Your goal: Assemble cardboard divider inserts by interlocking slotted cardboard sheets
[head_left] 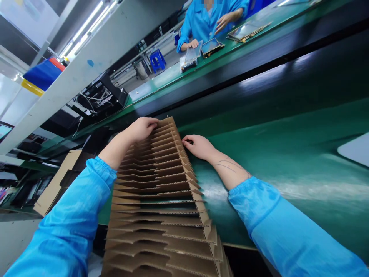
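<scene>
Atop glossy green table [288, 150], left hand [142, 129] pinches slatted cardboard divider [173, 186]; right hand [200, 147] alongside, grip unclear.

The left hand [143, 129] pinches the far end of a long cardboard divider [173, 186] with many upright panels; the right hand [201, 147], fingers curled, is at its right edge. The divider overhangs the green bench [288, 154]. Beyond, a person in blue [209, 27] rests one hand on a clear panel [193, 54]; a blue stool [157, 60] stands farther back.
</scene>
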Available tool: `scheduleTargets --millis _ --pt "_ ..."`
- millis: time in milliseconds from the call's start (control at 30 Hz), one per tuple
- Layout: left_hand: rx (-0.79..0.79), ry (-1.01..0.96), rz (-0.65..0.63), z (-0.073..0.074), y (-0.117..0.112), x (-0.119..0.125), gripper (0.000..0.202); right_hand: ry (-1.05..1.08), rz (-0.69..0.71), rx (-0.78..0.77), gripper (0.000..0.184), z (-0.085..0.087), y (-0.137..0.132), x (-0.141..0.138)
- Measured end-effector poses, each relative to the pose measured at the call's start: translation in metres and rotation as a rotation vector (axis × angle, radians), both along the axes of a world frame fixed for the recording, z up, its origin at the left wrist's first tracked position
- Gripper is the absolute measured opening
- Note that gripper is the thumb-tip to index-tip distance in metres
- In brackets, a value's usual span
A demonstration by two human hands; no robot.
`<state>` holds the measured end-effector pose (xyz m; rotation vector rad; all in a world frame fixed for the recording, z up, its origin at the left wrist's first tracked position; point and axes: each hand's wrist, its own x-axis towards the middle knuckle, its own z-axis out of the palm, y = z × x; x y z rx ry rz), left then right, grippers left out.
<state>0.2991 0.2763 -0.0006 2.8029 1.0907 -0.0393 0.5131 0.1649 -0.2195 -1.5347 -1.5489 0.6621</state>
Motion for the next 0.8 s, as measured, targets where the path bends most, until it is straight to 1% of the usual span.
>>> scheduleTargets --millis 100,133,200,233,300,367,400,433,500,600,667,733,800 --pt "-0.072 0.003 0.029 0.002 -0.002 0.001 0.043 -0.002 0.002 -0.001 0.023 0.000 -0.001 0.000" --pt "-0.058 0.010 0.037 0.005 -0.004 -0.002 0.044 -0.002 0.002 -0.002 0.024 0.000 -0.001 0.000" --pt "0.055 0.012 0.069 0.015 -0.010 -0.015 0.045 0.000 -0.001 -0.004 0.024 0.001 -0.001 0.000" --pt "0.133 0.006 0.106 0.021 -0.015 -0.024 0.045 0.003 -0.002 -0.004 0.024 0.001 -0.001 0.000" --pt "0.246 -0.010 0.233 0.033 -0.024 -0.046 0.047 0.012 -0.003 -0.003 0.024 0.001 -0.001 -0.001" --pt "0.264 -0.034 0.380 0.040 -0.032 -0.069 0.054 0.022 -0.004 -0.005 0.023 0.002 -0.001 -0.001" --pt "0.257 -0.062 0.421 0.041 -0.034 -0.078 0.059 0.026 -0.004 -0.006 0.022 0.002 -0.001 -0.001" --pt "0.248 -0.090 0.437 0.038 -0.036 -0.087 0.065 0.029 -0.006 -0.008 0.022 0.003 -0.001 -0.001" --pt "0.202 -0.101 0.405 0.025 -0.037 -0.099 0.074 0.033 -0.010 -0.010 0.023 0.002 -0.001 -0.001" --pt "0.085 0.026 0.321 -0.007 -0.035 -0.107 0.088 0.039 -0.016 -0.011 0.023 0.000 -0.002 0.000" --pt "0.030 0.092 0.281 -0.024 -0.033 -0.110 0.097 0.049 -0.017 -0.011 0.023 -0.003 -0.002 0.000" --pt "0.024 0.094 0.262 -0.035 -0.030 -0.113 0.100 0.061 -0.017 -0.007 0.023 -0.005 -0.001 0.001" --pt "0.045 0.059 0.268 -0.041 -0.029 -0.114 0.097 0.071 -0.021 0.001 0.023 -0.007 0.000 0.002"
